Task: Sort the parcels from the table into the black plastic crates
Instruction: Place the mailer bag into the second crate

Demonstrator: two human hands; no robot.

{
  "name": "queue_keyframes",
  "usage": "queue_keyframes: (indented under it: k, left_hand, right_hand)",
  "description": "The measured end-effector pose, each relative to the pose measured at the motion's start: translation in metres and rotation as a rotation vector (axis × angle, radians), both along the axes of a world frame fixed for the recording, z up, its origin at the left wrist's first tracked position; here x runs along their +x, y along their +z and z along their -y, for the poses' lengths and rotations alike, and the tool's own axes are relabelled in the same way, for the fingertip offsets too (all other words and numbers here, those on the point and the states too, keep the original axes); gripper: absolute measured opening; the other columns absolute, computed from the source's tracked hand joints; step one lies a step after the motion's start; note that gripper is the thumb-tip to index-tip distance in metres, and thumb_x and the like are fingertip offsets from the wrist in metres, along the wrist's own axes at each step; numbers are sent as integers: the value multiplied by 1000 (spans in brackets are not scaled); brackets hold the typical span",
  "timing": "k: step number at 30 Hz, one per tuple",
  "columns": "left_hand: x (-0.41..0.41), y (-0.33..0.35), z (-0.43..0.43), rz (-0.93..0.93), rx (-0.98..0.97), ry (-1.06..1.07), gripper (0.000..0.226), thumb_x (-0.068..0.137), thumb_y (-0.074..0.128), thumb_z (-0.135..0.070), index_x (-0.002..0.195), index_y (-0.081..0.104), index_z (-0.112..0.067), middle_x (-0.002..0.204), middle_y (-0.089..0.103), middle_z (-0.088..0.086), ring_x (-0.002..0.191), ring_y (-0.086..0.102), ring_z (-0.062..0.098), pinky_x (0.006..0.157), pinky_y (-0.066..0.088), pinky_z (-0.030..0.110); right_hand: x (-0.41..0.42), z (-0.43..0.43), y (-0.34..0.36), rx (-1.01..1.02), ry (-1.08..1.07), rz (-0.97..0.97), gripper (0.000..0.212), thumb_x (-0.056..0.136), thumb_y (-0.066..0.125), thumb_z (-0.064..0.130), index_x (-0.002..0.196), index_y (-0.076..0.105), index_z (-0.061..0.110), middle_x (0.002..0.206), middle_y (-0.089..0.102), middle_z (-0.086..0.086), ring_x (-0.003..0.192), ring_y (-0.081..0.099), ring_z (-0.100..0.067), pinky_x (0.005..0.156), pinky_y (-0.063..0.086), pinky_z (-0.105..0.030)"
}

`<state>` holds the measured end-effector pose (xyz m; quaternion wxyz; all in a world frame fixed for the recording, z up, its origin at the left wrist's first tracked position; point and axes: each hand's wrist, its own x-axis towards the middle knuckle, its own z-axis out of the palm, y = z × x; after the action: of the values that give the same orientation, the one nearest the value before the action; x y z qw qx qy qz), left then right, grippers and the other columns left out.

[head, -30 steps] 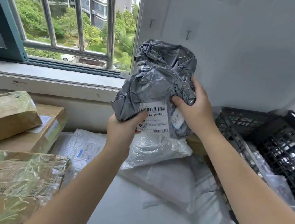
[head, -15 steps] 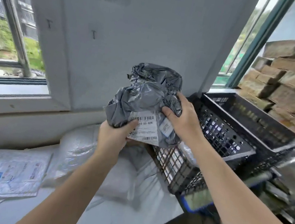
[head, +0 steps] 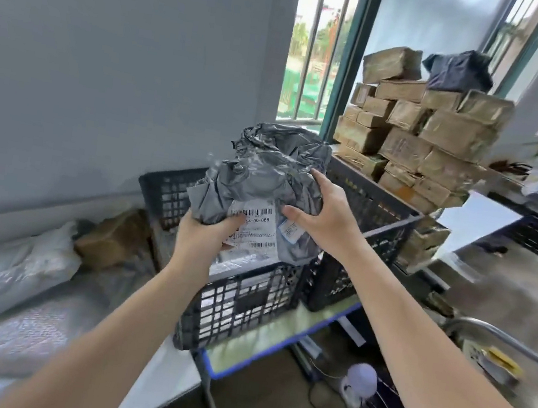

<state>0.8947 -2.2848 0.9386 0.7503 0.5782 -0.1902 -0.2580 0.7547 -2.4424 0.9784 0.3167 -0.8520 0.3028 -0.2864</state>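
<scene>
A crumpled grey plastic parcel (head: pixel 264 175), its white barcode label (head: pixel 255 228) facing near, is gripped by the left hand (head: pixel 203 232) at its lower edge and the right hand (head: pixel 325 211) at its right side. It is held above the near black crate (head: pixel 239 307). The far black crate (head: pixel 372 218) stands just beside that one, to its right. 2 white bagged parcels (head: pixel 5 274) lie at left.

The grey parcel (head: pixel 265 172) is glossy, crumpled plastic with a paper label (head: pixel 255 228); the crates (head: pixel 239 303) are matt black plastic.
</scene>
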Motion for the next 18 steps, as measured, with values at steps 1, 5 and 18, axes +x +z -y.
queue_keyframes:
  k: [1, 5, 18]
  left_hand:
    - [-5, 2, 11, 12, -9, -13, 36, 75, 85, -12, 104, 64, -18, 88, 76, -1, 76, 74, 16, 55, 59, 29]
    - [-10, 8, 55, 30, 48, -153, 29, 81, 81, -28, 99, 60, -21, 93, 76, 9, 82, 75, 29, 57, 61, 37]
    - [49, 40, 276, 422, 323, -291, 94, 70, 76, -65, 143, 38, -19, 126, 56, 0, 108, 56, 21, 81, 45, 33]
  right_hand:
    - [-8, 12, 1, -14, -10, -1, 94, 78, 79, 46, 154, 27, 26, 144, 36, -9, 131, 42, -21, 112, 37, -37]
    - [-30, 66, 2, -46, -41, -35, 95, 78, 80, 43, 154, 29, 21, 146, 36, -11, 135, 39, -23, 112, 34, -33]
    - [13, 261, 29, -203, -63, -146, 85, 81, 77, 47, 150, 35, 21, 146, 39, -10, 132, 41, -22, 103, 32, -28]
